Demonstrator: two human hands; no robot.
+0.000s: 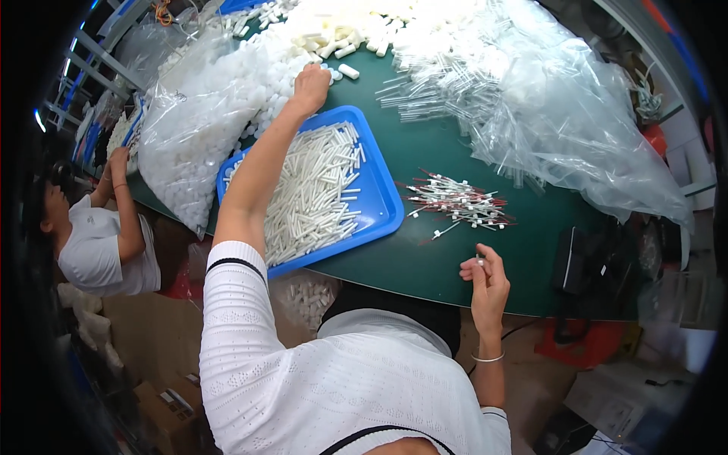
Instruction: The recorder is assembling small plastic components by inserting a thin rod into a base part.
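Observation:
My left hand [309, 89] is stretched far forward, past the blue tray [383, 189], its fingers curled down at the edge of a heap of small white caps [277, 76]. Whatever its fingertips hold is hidden. Close to the table's front edge, my right hand [489, 287] pinches a small white piece [480, 261] between thumb and forefinger; its exact kind is too small to tell. Thin white sticks [311, 197] fill most of the tray. Just beyond my right hand lies a pile of white-tipped pieces with thin red ends [459, 201].
A clear bag of white caps [199, 125] slumps left of the tray. Clear tubes [440, 83] and a large plastic bag [565, 114] cover the far right, with white cylinders [347, 71] at the back. A black box [570, 259] stands right. Another person [106, 235] works at left.

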